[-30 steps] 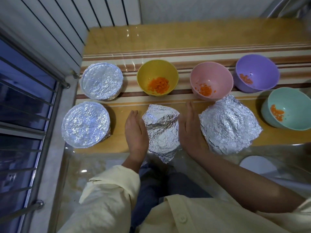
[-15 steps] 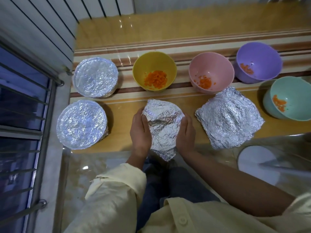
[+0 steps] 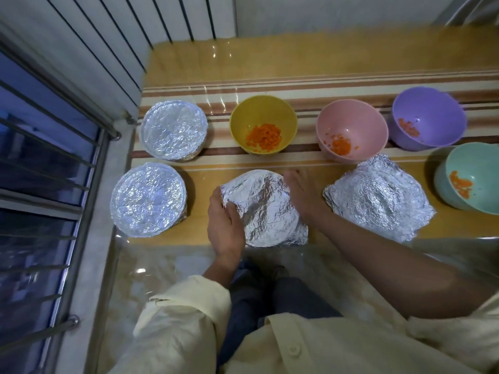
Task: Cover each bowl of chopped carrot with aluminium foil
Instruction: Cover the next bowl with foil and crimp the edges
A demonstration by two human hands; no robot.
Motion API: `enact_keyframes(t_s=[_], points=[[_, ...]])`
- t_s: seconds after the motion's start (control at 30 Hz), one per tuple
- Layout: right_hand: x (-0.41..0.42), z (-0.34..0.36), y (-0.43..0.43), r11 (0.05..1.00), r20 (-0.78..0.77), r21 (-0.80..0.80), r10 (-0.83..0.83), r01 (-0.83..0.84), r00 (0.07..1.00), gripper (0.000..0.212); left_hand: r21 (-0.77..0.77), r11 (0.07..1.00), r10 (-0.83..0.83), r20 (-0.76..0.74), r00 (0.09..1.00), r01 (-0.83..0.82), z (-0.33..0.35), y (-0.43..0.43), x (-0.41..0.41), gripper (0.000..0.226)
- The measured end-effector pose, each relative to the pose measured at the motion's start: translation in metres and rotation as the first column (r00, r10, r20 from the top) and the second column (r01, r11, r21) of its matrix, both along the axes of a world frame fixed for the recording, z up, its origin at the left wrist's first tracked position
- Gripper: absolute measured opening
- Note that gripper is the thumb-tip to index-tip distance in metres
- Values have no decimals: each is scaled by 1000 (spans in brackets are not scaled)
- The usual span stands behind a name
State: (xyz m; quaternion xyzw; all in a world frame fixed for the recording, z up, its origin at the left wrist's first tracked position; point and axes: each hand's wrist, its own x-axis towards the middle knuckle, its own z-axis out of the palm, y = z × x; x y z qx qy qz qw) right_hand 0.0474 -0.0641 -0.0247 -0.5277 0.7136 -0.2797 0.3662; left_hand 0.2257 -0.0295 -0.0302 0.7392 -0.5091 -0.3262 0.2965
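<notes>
Foil [image 3: 263,209] spread wider; left fingers [image 3: 216,196] pinch edge, right fingers [image 3: 293,179] press flat.

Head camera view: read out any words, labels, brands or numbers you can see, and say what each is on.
None: no text is readable anywhere.
The yellow bowl, pink bowl, purple bowl and green bowl are unmarked, and the foil shows only creases.

Left hand [image 3: 225,225] grips foil-draped bowl [image 3: 263,209]; right hand [image 3: 301,195] presses.
</notes>
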Motion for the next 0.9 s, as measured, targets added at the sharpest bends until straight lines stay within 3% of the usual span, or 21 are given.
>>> enact_keyframes(t_s=[0.1, 0.23, 0.37, 0.47, 0.57, 0.67, 0.77, 0.9], points=[[3, 7, -3, 996, 132, 49, 70, -77, 989, 29, 32, 999, 27, 6, 1000, -27, 6, 6, -3, 49], [1, 11, -3, 995, 229, 73, 45, -63, 972, 51, 58, 994, 94, -45, 995, -91, 9, 12, -8, 48], [-2, 10, 9, 994, 95, -100, 60, -50, 994, 51, 157, 972, 178, 12, 984, -178, 12, 22, -15, 45], [2, 10, 21, 956, -106, -286, 43, -71, 993, 51, 58, 972, 218, 123, 968, -226, 10, 21, -13, 51], [13, 8, 31, 915, -353, -361, 46, -181, 934, 53, -202, 979, 69, 281, 957, -11, 10, 12, -8, 58], [24, -2, 34, 921, -509, -249, 137, -298, 850, 58, -244, 919, -188, 418, 889, 309, 5, -2, -11, 53], [24, -14, 34, 949, -514, -142, 173, -281, 840, 66, -159, 880, -332, 468, 819, 448, -5, -9, -12, 54], [20, -16, 35, 962, -411, -177, 120, -209, 904, 64, -159, 881, -361, 383, 850, 445, -19, -13, -3, 57]])
